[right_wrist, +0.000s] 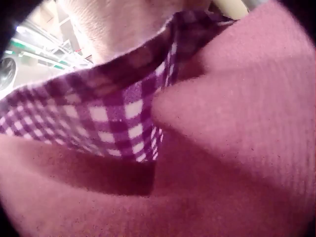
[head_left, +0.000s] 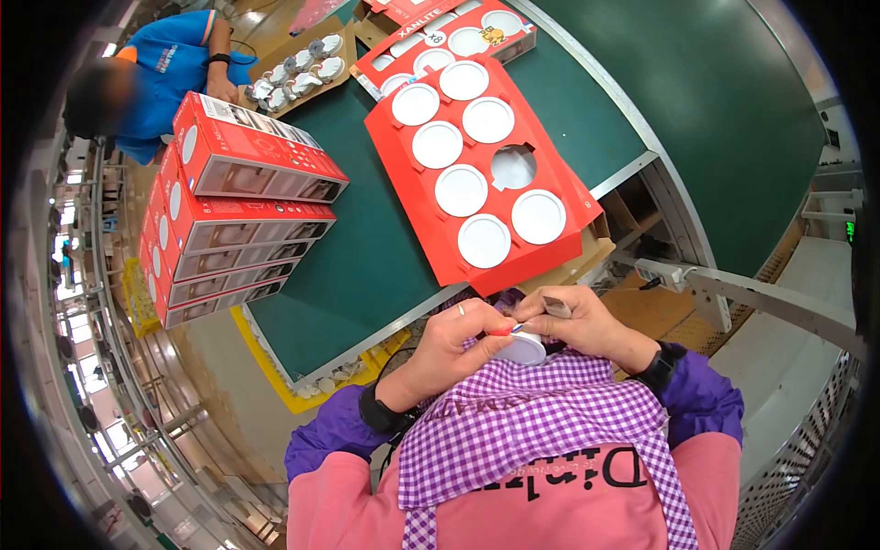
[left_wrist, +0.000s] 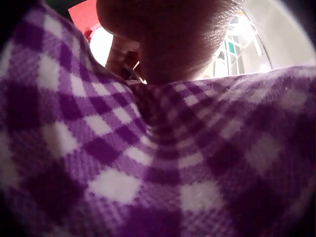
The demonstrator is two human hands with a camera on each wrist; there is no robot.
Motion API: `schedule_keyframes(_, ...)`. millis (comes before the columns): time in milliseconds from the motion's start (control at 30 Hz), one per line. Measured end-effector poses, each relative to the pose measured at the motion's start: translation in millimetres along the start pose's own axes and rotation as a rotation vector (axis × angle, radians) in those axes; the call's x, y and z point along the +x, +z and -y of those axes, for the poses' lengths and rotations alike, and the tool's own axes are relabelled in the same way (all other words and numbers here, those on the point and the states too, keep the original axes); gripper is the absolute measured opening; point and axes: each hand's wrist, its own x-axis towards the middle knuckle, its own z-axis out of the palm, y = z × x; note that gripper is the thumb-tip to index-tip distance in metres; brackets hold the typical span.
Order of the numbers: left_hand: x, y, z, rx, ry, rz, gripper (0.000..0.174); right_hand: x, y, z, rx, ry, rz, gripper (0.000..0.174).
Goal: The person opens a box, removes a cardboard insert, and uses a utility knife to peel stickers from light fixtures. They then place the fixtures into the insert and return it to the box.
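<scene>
In the head view, my left hand grips a white round light in front of the apron, its thumb and fingers at the light's upper edge. Small red and blue bits show by the fingertips there. Opposite, my right hand curls in close to the same light and holds a flat grey tool whose broad end sticks up between the fingers; what its other end touches is hidden. Just beyond both hands lies a red carton tray with several white round lights in its holes. One hole shows a greyish, cloudy surface instead.
Red printed boxes stand stacked on the left of the green table. An open carton of silvery parts and another red package lie at the back. A person in blue is at the far left. A metal rail runs at right.
</scene>
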Motion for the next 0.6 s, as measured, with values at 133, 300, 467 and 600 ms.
schedule_keyframes(133,-0.2,-2.7,-10.6,-0.017,-0.141,0.022,0.013,-0.9,7.0,10.1,-0.207,-0.268,-0.045,0.015)
schedule_keyframes(300,0.2,-5.7,-11.2,-0.059,-0.103,0.048,0.016,-4.6,15.1,18.1,-0.278,-0.304,-0.075,0.007)
schedule_keyframes(467,-4.4,-3.9,-2.2,-0.073,-0.060,0.022,0.014,-11.2,18.6,10.2,-0.150,-0.166,-0.134,0.011)
schedule_keyframes(600,-13.6,1.6,5.6,-0.261,-0.112,0.007,0.011,-4.3,17.8,2.7,0.070,-0.010,-0.058,0.015)
